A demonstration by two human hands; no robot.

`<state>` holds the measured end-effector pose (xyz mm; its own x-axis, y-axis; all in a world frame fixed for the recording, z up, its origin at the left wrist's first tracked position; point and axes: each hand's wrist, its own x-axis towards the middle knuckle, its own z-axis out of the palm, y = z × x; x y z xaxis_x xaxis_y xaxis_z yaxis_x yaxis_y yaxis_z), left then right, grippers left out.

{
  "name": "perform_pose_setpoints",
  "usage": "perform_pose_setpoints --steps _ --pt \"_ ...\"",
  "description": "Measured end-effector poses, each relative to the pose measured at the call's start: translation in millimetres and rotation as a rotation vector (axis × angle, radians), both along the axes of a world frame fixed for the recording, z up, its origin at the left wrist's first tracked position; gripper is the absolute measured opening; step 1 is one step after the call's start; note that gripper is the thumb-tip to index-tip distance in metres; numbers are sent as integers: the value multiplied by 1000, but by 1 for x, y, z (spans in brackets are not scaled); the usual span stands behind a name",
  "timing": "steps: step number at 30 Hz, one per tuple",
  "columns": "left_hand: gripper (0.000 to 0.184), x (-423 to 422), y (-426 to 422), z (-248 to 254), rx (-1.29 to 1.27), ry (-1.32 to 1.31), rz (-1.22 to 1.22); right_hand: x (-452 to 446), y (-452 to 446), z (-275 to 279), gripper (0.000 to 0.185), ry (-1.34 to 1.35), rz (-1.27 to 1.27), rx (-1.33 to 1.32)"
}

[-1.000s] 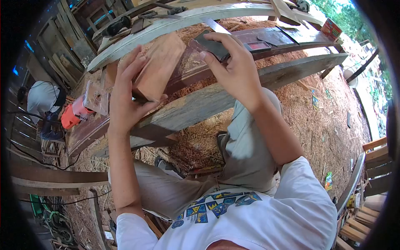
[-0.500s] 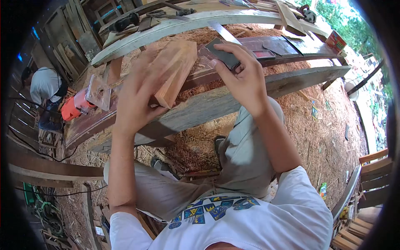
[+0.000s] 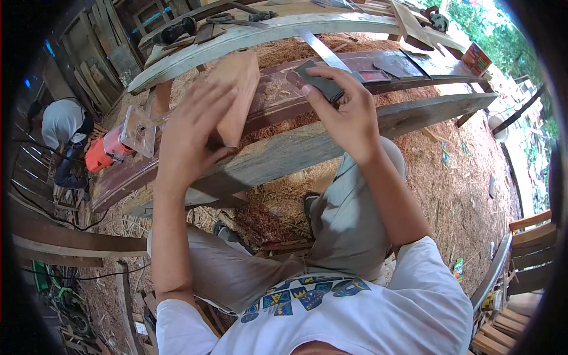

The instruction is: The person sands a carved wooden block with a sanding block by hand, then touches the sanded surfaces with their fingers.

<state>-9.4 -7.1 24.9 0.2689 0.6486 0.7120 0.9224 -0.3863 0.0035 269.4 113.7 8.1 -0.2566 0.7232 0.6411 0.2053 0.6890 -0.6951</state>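
A pale, tapered wooden block [image 3: 239, 89] rests on the dark red plank [image 3: 273, 122] in front of me. My left hand [image 3: 192, 127] lies over its left side, fingers stretched along the top and thumb at the near end, gripping it. Part of the block is hidden under that hand. To the right of it, my right hand [image 3: 345, 106] pinches a dark grey folded piece of sandpaper [image 3: 320, 81] between thumb and fingers. The sandpaper is held just above the plank, apart from the block.
A metal ruler [image 3: 322, 50] lies beyond the right hand. An orange power tool with a clear base [image 3: 112, 145] sits at the plank's left end. A grey board [image 3: 284, 152] runs along the near side. Another person [image 3: 64, 127] bends down at far left. Shavings cover the ground.
My left hand has turned the wooden block, so a different, broader face shows, and it sits slightly further left. My right hand with the sandpaper has barely moved.
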Motion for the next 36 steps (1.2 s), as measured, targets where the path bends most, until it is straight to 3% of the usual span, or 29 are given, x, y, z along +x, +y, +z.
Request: perform_pose_setpoints --steps 3,9,12,15,17,19,24,27,29,30,32,33,34,35,36 --pt "100 -4 1 -3 -75 95 -1 2 0 2 33 1 -16 -53" --pt "101 0 4 -6 35 43 64 6 7 -3 34 22 -8 1" --pt "102 0 4 -4 -62 168 56 5 6 -3 33 26 -8 2" --pt "104 2 9 -12 73 141 94 7 2 0 33 25 7 -40" --pt "104 6 8 -5 -109 64 18 8 4 -2 32 29 7 -56" --pt "104 13 6 -9 -64 85 44 8 10 -7 32 35 -14 91" --pt "102 23 8 -7 -16 89 68 14 14 -11 33 7 -47 96" --pt "99 21 4 -4 -117 76 35 14 13 -11 34 35 -41 109" --pt "86 13 4 -19 41 -214 -55 14 12 -9 34 47 -34 62" --pt "86 16 8 -19 40 -213 -58 13 12 -8 32 72 -36 58" --pt "66 25 14 -20 94 -983 -197 12 10 -6 31 98 -33 47" --pt "66 23 14 -21 95 -982 -192 13 9 -3 31 106 -11 -29" --pt "62 20 13 -21 70 -1185 -213 13 9 -2 31 112 12 -105" --pt "59 17 13 -22 45 -1390 -234 12 10 -3 31 113 17 -105" --pt "57 11 16 -24 55 -1407 -190 10 11 -5 31 108 29 -33"
